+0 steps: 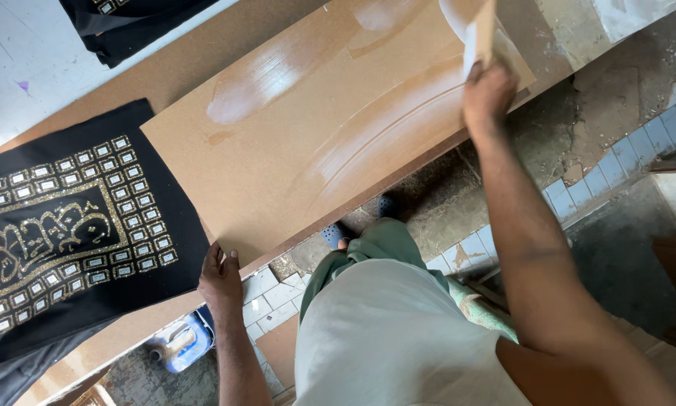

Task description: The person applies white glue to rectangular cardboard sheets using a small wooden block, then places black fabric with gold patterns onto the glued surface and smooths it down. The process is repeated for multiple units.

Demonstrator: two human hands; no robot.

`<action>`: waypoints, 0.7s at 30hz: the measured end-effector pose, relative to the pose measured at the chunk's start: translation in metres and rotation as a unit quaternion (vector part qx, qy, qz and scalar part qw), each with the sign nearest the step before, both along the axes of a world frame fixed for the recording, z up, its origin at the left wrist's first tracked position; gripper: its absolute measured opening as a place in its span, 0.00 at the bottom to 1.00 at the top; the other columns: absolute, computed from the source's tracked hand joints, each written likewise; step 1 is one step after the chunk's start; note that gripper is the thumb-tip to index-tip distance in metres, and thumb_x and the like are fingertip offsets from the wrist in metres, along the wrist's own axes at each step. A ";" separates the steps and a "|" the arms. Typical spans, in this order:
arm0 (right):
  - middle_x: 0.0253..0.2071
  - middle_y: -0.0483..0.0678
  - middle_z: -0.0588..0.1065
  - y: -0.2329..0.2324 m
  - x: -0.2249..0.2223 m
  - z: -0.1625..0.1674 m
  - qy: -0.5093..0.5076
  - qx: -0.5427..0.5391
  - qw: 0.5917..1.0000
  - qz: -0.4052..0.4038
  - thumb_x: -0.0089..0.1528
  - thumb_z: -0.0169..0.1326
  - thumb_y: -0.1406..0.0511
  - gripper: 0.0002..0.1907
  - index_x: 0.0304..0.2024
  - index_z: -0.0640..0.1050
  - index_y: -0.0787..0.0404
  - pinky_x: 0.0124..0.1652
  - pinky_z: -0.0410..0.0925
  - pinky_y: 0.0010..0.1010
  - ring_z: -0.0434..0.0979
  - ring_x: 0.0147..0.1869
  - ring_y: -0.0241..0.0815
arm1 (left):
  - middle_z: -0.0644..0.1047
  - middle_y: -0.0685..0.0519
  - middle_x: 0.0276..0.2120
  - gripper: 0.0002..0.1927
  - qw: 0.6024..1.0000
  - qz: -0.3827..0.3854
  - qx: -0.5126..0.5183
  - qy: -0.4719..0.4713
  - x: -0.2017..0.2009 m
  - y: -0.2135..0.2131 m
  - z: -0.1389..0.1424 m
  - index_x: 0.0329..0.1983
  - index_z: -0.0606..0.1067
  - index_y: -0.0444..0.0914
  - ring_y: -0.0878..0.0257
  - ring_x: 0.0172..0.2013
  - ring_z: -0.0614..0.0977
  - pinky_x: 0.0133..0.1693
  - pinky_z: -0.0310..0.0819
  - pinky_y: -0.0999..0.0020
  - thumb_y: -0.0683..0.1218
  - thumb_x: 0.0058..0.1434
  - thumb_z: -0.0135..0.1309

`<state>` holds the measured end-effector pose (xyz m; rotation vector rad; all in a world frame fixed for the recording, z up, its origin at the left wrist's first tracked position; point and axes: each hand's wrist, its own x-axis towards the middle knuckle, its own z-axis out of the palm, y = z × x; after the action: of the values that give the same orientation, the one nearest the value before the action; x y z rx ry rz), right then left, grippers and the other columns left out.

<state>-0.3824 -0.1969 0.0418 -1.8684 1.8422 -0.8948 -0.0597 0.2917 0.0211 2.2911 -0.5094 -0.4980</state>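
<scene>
A large brown board [315,143] lies across a long brown table [202,56], filling the middle of the view and running from about 7 o'clock up to 1 o'clock. Wet, shiny streaks cross its surface, the widest patch toward 12 o'clock.

The right hand [489,94], at about 1 o'clock, is closed around a thin flat scraper [480,37]; the fingers wrap its lower end and the pale blade stands up on the board's far right corner. The left hand [221,282], at about 7 o'clock, rests on the board's near edge with fingers loosely curled and the thumb laid on top, pressing down rather than gripping anything.

Just left of the board, at 9 o'clock, lies a black cloth [75,225] worked with gold glittering ornament: a border of small rectangles around a central panel of curling shapes. It touches the board's left edge. A second black cloth [127,22] sits at 11 o'clock, well apart.

Below the table edge, at about 7 o'clock, a blue plastic container [178,344] lies on the floor; its contents cannot be made out. Pale tiles [274,297] and bare dirty ground show beneath, with blue sandals [334,235] near 6 o'clock.
</scene>
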 end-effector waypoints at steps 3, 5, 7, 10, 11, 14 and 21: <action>0.38 0.56 0.80 -0.042 -0.008 -0.001 0.173 -0.113 0.978 0.033 0.65 0.57 0.71 0.04 0.38 0.81 0.67 0.37 0.75 0.35 0.83 0.39 0.48 | 0.82 0.44 0.52 0.21 1.000 0.003 -0.010 0.016 0.001 0.000 0.003 0.62 0.75 0.34 0.59 0.50 0.85 0.48 0.82 0.65 0.45 0.66 0.57; 0.38 0.57 0.79 -0.020 0.023 -0.011 0.173 -0.080 0.979 0.072 0.67 0.53 0.72 0.06 0.36 0.80 0.68 0.36 0.76 0.29 0.83 0.39 0.45 | 0.81 0.43 0.53 0.22 1.000 0.007 0.010 0.026 0.001 0.000 0.003 0.62 0.74 0.34 0.58 0.50 0.84 0.48 0.82 0.65 0.45 0.67 0.58; 0.38 0.56 0.74 0.045 0.082 -0.033 -0.067 0.067 0.991 0.094 0.71 0.42 0.68 0.13 0.39 0.76 0.70 0.26 0.75 0.30 0.79 0.31 0.42 | 0.80 0.42 0.54 0.22 0.999 0.014 0.027 0.030 0.003 0.000 0.003 0.63 0.73 0.34 0.57 0.51 0.84 0.48 0.82 0.65 0.45 0.67 0.57; 0.33 0.57 0.76 0.172 0.148 -0.055 0.242 -0.281 0.845 0.386 0.62 0.49 0.71 0.05 0.34 0.76 0.66 0.48 0.77 0.46 0.76 0.36 0.50 | 0.80 0.41 0.54 0.22 0.998 0.017 0.045 0.037 0.003 0.001 0.001 0.63 0.73 0.33 0.56 0.51 0.84 0.48 0.82 0.65 0.45 0.67 0.57; 0.32 0.57 0.75 0.210 0.164 -0.057 0.111 -0.217 0.856 0.456 0.69 0.50 0.70 0.08 0.39 0.77 0.70 0.41 0.74 0.43 0.76 0.34 0.50 | 0.80 0.41 0.54 0.22 0.998 0.015 0.043 0.035 0.003 0.001 0.000 0.62 0.73 0.32 0.55 0.52 0.83 0.49 0.81 0.64 0.45 0.67 0.57; 0.40 0.58 0.77 0.265 0.170 -0.047 0.042 -0.330 0.790 0.515 0.71 0.52 0.71 0.05 0.47 0.75 0.69 0.51 0.75 0.43 0.80 0.45 0.51 | 0.80 0.40 0.55 0.22 0.999 0.006 -0.016 0.033 0.002 0.001 -0.003 0.62 0.73 0.31 0.56 0.53 0.83 0.50 0.81 0.65 0.44 0.67 0.57; 0.43 0.52 0.78 0.064 0.077 -0.007 -0.030 0.039 0.982 0.182 0.62 0.56 0.73 0.13 0.51 0.77 0.66 0.42 0.77 0.35 0.81 0.45 0.46 | 0.79 0.39 0.55 0.22 0.992 0.030 -0.088 0.082 0.002 0.004 -0.002 0.63 0.72 0.29 0.56 0.54 0.83 0.52 0.81 0.65 0.42 0.67 0.56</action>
<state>-0.3050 -0.1325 0.0351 -2.0138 1.4125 -0.7291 -0.0579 0.2958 0.0191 2.0700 -0.3873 -0.5819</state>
